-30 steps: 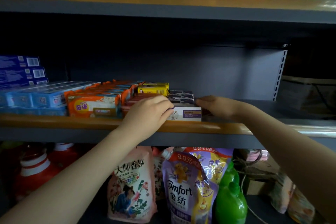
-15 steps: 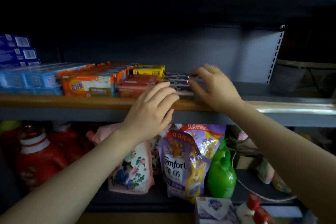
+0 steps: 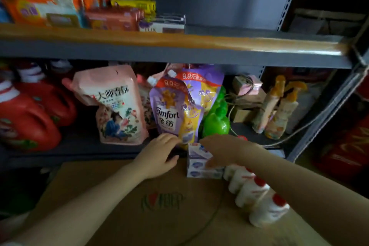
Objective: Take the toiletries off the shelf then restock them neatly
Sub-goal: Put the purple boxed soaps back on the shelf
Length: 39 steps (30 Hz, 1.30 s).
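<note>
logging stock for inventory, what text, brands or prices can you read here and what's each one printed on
"Comfort" and "金纺": front purple refill pouch
"9.9元": red band on the front purple refill pouch, and again on the purple pouch behind
"大帅香氛", as best it reads: pink pouch
Too blurred to read: cardboard box logo, white-and-blue carton, upper-shelf packs, white red-capped bottles.

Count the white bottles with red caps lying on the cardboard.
3 clearly show: nearest white bottle, middle one, far one, in a row under the right forearm. The arm may hide more beside the soap box.
</note>
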Tool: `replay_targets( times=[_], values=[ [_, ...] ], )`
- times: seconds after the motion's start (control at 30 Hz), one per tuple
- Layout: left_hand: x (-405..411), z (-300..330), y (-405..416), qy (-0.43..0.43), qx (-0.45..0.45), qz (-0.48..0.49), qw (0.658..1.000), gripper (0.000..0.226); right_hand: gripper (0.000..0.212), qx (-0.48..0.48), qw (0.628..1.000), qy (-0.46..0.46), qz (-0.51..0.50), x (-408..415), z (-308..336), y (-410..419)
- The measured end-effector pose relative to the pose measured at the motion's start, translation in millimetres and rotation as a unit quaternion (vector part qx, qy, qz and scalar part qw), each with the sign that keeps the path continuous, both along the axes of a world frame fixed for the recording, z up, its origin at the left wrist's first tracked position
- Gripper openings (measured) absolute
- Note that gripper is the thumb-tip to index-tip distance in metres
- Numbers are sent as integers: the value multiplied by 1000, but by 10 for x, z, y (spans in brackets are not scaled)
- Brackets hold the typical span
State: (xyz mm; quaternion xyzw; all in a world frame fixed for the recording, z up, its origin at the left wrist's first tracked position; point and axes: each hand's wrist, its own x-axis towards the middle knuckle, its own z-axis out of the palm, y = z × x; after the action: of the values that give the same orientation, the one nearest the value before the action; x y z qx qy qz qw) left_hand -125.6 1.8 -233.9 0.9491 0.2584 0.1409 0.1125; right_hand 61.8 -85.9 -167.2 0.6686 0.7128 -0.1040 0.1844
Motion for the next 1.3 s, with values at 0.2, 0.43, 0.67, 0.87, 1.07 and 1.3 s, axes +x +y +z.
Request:
replay_targets(
  times=[0.2, 0.43, 0.67, 0.87, 1.07, 1.3],
  values=[
    [124, -175, -202, -20, -197, 22, 980, 65, 68, 31, 999, -26, 11, 39, -247, 111],
    [303, -326, -211, -84, -277, 30, 957, 79, 68, 199, 951, 232, -33, 245, 139, -123],
    [499, -450, -213, -62, -248, 32, 966, 84, 73, 240, 804, 533, -108, 411, 471, -484],
    [383, 143, -273, -74, -153, 12, 985, 95, 62, 307, 740, 597, -44, 427, 970, -586],
    [50, 1297, -297, -311, 5, -58, 949, 57, 53, 417, 732, 538, 31, 477, 1659, -421],
    [-168, 2205, -126, -401, 135, -35, 905, 56, 54, 463, 797, 387, 28, 600, 2303, 303]
  ],
)
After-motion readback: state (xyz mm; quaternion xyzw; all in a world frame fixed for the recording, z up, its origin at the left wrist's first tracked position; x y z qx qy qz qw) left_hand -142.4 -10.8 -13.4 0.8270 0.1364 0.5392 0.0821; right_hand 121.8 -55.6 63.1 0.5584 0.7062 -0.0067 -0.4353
